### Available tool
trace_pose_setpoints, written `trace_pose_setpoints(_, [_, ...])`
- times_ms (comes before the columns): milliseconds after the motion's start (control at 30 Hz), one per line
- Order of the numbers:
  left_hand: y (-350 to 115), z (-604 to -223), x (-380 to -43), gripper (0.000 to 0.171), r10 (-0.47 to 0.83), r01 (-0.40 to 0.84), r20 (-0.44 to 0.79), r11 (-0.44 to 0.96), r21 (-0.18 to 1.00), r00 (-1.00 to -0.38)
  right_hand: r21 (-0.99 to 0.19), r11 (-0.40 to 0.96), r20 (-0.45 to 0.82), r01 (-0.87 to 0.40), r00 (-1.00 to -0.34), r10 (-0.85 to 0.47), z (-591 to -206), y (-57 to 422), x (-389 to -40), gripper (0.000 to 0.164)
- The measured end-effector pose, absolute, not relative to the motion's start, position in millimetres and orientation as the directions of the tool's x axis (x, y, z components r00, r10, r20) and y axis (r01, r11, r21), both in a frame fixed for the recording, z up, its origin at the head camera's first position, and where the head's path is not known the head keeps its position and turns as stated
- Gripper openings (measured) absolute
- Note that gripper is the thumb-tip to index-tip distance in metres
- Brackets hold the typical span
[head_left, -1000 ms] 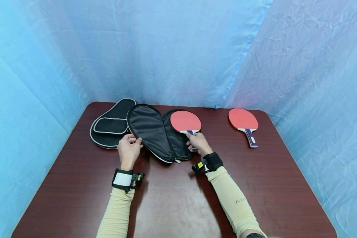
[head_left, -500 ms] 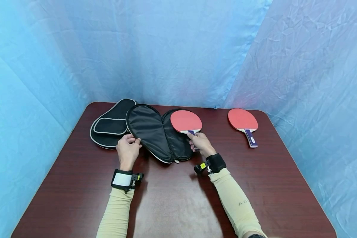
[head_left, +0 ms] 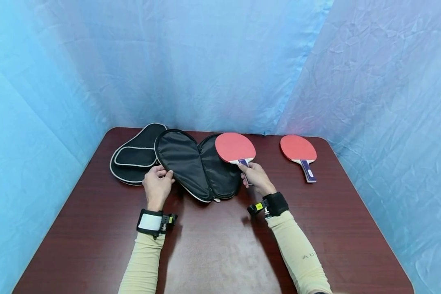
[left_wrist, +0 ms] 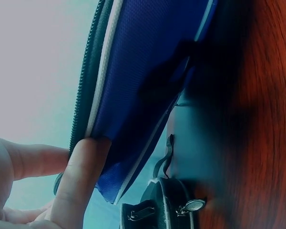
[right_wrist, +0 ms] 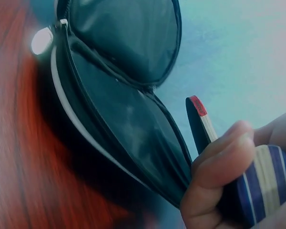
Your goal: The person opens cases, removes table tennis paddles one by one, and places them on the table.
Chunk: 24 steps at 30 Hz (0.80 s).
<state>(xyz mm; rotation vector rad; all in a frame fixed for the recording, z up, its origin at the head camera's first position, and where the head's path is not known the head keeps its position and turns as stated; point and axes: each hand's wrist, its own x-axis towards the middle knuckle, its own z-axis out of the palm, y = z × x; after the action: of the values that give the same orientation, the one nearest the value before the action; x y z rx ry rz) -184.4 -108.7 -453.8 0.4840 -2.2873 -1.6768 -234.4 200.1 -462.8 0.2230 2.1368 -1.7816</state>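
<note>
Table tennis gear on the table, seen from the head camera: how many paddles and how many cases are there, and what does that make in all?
Paddles: 2 (held paddle, lying paddle)
Cases: 2 (open case, pocketed case)
Total: 4

I'm counting two paddles in here, the held paddle (head_left: 235, 147) making one and the loose paddle (head_left: 298, 148) making two. Two cases are sharing a single table (head_left: 213, 253): one open case (head_left: 181, 163), spreading into two halves, and one closed case (head_left: 147, 136), wearing one outer pocket (head_left: 135, 157). Two zip pulls are showing, one bright pull (right_wrist: 42, 41) and one patterned pull (left_wrist: 195, 205). Two hands are working, one left hand (head_left: 157, 185) and one right hand (head_left: 257, 177). Two sleeves, the left sleeve (head_left: 143, 265) and right sleeve (head_left: 297, 253), are covering two forearms, while two wristbands, the left band (head_left: 150, 221) and right band (head_left: 275, 203), are circling the wrists.
</note>
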Motion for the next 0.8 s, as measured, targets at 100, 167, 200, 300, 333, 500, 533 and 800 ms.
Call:
trace_pose_setpoints(100, [-108,-453,-183,0.032,-0.414,-0.103,0.020,0.273,0.956,-0.910,-0.923,0.193,-0.353,0.332,-0.932,-0.085,-461,210,-234,0.042])
trace_pose_setpoints(167, [-109,-452,-183,0.032,-0.415,-0.104,0.021,0.275,0.956,-0.909,-0.924,0.202,-0.345,0.324,-0.935,-0.080,-460,218,-235,0.041])
trace_pose_setpoints(200, [-110,-452,-183,0.031,-0.416,-0.106,0.020,0.278,0.955,-0.909,-0.926,0.198,-0.341,0.322,-0.937,-0.073,-460,221,-235,0.041])
trace_pose_setpoints(300, [-111,-452,-182,0.031,-0.421,-0.106,0.025,0.285,0.953,-0.906,-0.927,0.211,-0.326,0.309,-0.944,-0.048,-459,233,-236,0.039])
trace_pose_setpoints(333, [-112,-452,-182,0.031,-0.424,-0.105,0.028,0.288,0.952,-0.905,-0.928,0.216,-0.320,0.304,-0.947,-0.042,-459,236,-237,0.039])
trace_pose_setpoints(500, [-115,-452,-182,0.029,-0.433,-0.096,0.041,0.291,0.952,-0.901,-0.923,0.235,-0.313,0.304,-0.950,0.000,-461,254,-242,0.036])
trace_pose_setpoints(533, [-116,-452,-182,0.029,-0.434,-0.095,0.044,0.293,0.951,-0.900,-0.922,0.232,-0.316,0.309,-0.949,0.005,-462,258,-244,0.034])
trace_pose_setpoints(800, [-119,-451,-183,0.030,-0.434,-0.088,0.051,0.295,0.951,-0.900,-0.910,0.239,-0.344,0.340,-0.938,0.024,-473,271,-252,0.031])
